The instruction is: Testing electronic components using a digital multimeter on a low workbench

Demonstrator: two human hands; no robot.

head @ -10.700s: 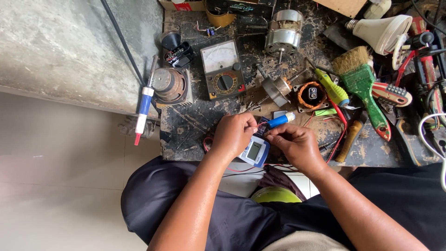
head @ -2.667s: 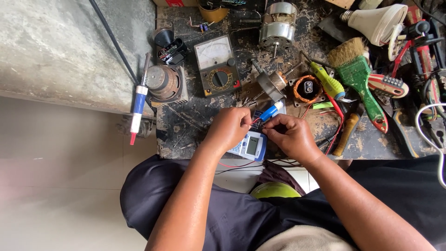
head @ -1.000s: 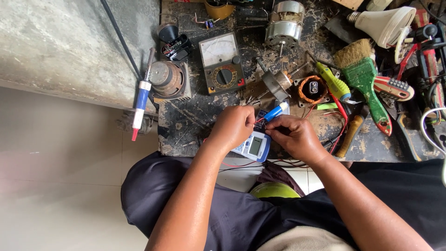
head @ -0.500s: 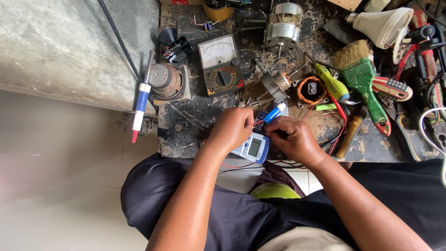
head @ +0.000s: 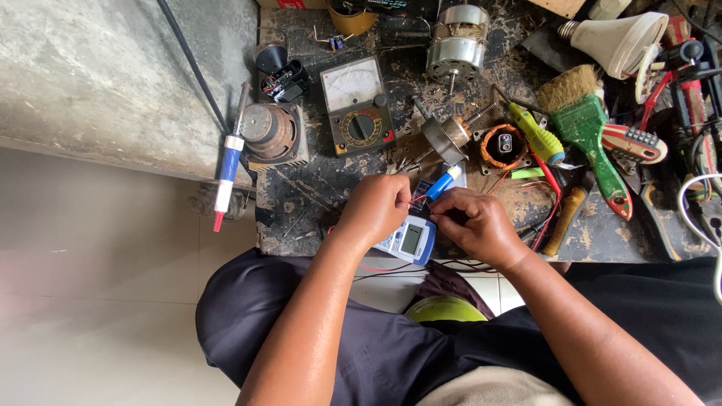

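— Left hand (head: 380, 210)?
— Curled nearly closed, fingertips pinched on thin wires just right of the knuckles; red strands barely visible there; resting over the near edge of the dirty workbench (head: 301, 195), partly covering a small digital meter (head: 410, 239) with a grey screen.

— Right hand (head: 474, 224)?
— Also bent tight, thumb and forefinger pressed together on something small; gripping a blue-and-white probe (head: 442, 183) that sticks up and away toward the far right; fingertips almost touching those of the left; exact thing between the fingertips too small to tell.

— Around the hands?
— Just beyond the probe, a small motor part with a shaft (head: 444, 135); right of that, a round copper-wound coil (head: 504, 146); farther right, a yellow-green screwdriver (head: 535, 134) and a green-handled brush (head: 583, 124). Far and slightly left, an analogue multimeter (head: 357, 105) with a round dial; farther still, a silver motor (head: 455, 45). At the left edge of the bench, a rusty round piece (head: 269, 134) and a blue-and-white pen-like tool (head: 227, 169) hanging over the side. Far right corner, a white bulb (head: 617, 41).

— Near side?
— Red wires trailing from the meter toward the lap; a yellow-green rounded thing (head: 444, 308) between the knees.
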